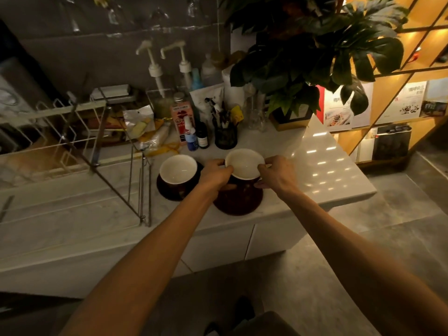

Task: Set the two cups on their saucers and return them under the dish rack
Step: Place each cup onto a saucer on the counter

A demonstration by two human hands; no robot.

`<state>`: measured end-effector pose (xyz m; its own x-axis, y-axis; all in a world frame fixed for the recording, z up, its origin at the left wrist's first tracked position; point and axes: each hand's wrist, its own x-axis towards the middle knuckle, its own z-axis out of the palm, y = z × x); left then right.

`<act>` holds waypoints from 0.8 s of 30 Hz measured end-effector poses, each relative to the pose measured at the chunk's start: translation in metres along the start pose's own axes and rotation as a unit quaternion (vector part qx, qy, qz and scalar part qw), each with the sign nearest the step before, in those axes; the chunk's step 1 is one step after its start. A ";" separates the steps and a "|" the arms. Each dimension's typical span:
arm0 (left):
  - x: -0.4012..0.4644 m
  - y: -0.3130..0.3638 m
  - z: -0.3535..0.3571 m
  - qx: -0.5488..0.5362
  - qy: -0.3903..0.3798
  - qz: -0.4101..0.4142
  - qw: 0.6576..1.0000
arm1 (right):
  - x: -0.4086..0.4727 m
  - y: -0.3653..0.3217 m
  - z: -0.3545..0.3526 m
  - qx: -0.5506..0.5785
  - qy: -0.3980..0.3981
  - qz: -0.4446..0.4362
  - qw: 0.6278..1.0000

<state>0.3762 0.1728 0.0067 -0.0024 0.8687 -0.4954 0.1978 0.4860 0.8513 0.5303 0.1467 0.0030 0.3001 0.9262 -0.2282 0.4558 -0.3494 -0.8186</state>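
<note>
Both hands on one cup now: the left hand (216,176) pinches the near-left rim and the right hand (276,176) takes the right rim, so the grip is two-handed and closed on the right cup (244,164), white inside, dark outside. That cup sits over the right saucer (238,202), the dark disc spreading out beneath it toward the front edge; whether its base is already down on the saucer or a touch above it, I cannot tell, because the hands and the cup's own body hide the contact.

Just to the left, the left cup (178,169) looks settled on the left saucer (169,190), nobody touching it, so I judge that pair done. The two saucers lie close, nearly touching at their edges.

Both pairs are out on the open marble surface (315,175), to the right of the dish rack (72,127). The rack's wire legs (143,190) stand just left of the left saucer, and the space under the rack looks open.

So by my reading: one cup seated, the second being seated or just about there. What remains is the whole return, both cup-and-saucer sets carried or slid leftward under the rack, past those thin legs, with the bottles (191,137) and pen pot (225,138) crowding close behind
</note>
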 end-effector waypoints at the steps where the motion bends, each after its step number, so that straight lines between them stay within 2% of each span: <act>1: -0.006 -0.006 -0.004 0.002 0.003 -0.003 1.000 | -0.006 0.001 0.004 -0.004 -0.003 0.003 1.000; 9: -0.027 -0.036 -0.014 0.012 0.004 -0.007 1.000 | -0.031 0.015 0.021 -0.048 0.004 0.012 0.999; 24: -0.020 -0.045 -0.013 0.006 0.023 -0.019 1.000 | -0.023 0.025 0.029 -0.037 -0.034 0.018 0.999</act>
<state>0.3550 0.1350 -0.0196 -0.0551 0.8532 -0.5187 0.2088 0.5178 0.8296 0.5108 0.1202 -0.0273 0.2614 0.9195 -0.2936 0.5078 -0.3896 -0.7683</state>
